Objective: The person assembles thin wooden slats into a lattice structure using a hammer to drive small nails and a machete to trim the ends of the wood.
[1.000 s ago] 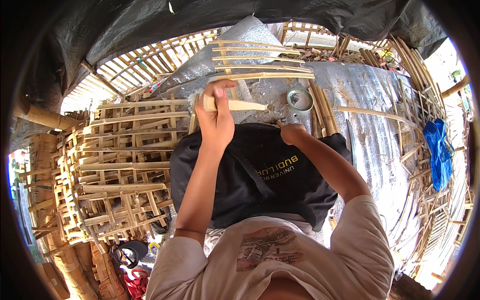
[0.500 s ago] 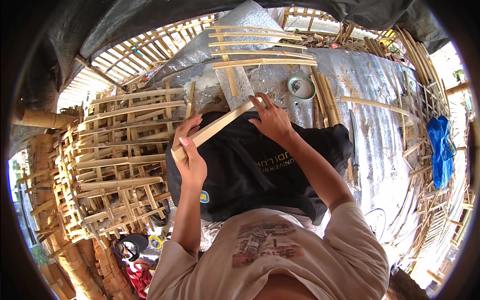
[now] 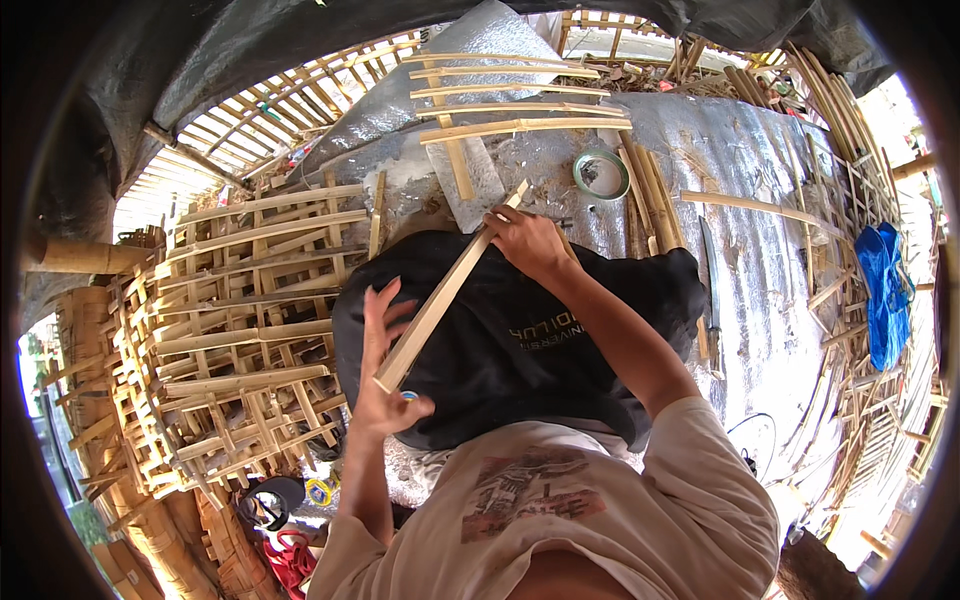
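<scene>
A pale bamboo strip (image 3: 440,297) slants over the black cloth (image 3: 490,350) on my lap. Its upper end sticks out past my right hand (image 3: 530,243), whose fingers are closed round it. The lower end lies against the palm of my left hand (image 3: 383,385). That hand is open, its fingers and thumb spread apart and not wrapped round the strip. Beyond the cloth, several bamboo slats (image 3: 525,126) lie crosswise over an upright bamboo piece (image 3: 458,170).
Woven bamboo lattice panels (image 3: 260,335) are piled at the left. A round tin (image 3: 602,175) stands on the metal sheet (image 3: 750,170), near some bamboo lengths (image 3: 660,200). Farther right are a long knife (image 3: 712,270) and a blue plastic bag (image 3: 885,300).
The bamboo strip has swung steeper, its lower end coming nearer to me. My left hand has moved down and let its fingers spread. My right hand has shifted slightly left and down along the strip.
</scene>
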Demonstrator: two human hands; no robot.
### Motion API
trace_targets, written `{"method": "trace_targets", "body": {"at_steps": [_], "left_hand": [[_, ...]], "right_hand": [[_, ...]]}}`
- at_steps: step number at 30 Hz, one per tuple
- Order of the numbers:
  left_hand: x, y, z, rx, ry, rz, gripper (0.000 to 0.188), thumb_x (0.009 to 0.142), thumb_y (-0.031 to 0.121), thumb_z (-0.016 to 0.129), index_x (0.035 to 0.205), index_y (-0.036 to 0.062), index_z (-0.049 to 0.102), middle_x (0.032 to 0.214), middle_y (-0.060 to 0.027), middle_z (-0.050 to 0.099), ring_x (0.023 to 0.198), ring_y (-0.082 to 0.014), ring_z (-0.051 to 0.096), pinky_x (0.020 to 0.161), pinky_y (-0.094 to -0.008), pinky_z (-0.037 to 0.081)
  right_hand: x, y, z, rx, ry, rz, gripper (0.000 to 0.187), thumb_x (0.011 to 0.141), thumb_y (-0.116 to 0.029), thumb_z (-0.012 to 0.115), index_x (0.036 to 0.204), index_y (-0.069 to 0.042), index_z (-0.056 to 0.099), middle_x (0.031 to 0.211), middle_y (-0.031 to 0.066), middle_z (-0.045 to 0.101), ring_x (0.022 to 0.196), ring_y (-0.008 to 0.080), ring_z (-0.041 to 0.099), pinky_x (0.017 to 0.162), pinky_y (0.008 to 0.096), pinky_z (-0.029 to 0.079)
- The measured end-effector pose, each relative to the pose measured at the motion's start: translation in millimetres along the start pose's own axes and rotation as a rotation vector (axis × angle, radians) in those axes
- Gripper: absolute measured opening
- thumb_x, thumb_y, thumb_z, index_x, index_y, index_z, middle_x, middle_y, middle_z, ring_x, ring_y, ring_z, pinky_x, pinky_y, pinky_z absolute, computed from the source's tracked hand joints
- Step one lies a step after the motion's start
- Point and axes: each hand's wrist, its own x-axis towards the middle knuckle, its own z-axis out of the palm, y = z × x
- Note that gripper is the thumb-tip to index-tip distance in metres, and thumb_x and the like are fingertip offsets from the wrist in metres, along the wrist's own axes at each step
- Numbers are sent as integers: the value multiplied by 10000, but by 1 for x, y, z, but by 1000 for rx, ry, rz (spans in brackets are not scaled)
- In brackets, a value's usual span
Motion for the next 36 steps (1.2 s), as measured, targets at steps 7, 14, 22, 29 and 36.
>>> {"method": "trace_targets", "body": {"at_steps": [7,14,22,29,36], "left_hand": [[-27,-4,-63,-147,-70,-440,852,912,183,681,1583,113,160,1557,-175,319,1258,-268,532,978,-408,475],[1,-16,-36,-858,-284,-919,610,1034,490,434,1439,36,402,1339,-194,560,1158,-300,611,971,-453,503],[0,-15,27,-692,-298,-1053,506,1037,318,493,1436,35,363,1182,-209,610,918,-300,692,774,-441,607],[11,-3,57,-934,-197,-1090,464,1054,441,387,1344,80,419,1065,-213,645,852,-314,700,743,-505,612],[32,-11,70,-785,-262,-1034,589,1042,539,322,1359,57,439,1035,-178,642,897,-286,693,784,-512,588]], "right_hand": [[-7,11,-9,-41,222,-145,318,847,-258,705,1140,-141,666,1162,15,685,772,212,720,629,328,595],[-13,6,-25,-63,241,-191,280,854,-225,675,1117,-129,674,1201,25,674,737,193,719,595,322,582],[-28,14,-28,-130,236,-184,338,833,-232,707,1163,-169,667,1255,18,634,735,207,716,620,321,586],[-25,21,-62,-69,358,-86,346,801,-187,760,1136,-164,681,1245,9,657,749,206,714,641,332,582],[-4,31,-72,-200,340,-77,431,782,-118,734,1203,-182,666,1315,-3,623,763,184,714,611,311,577]]}}
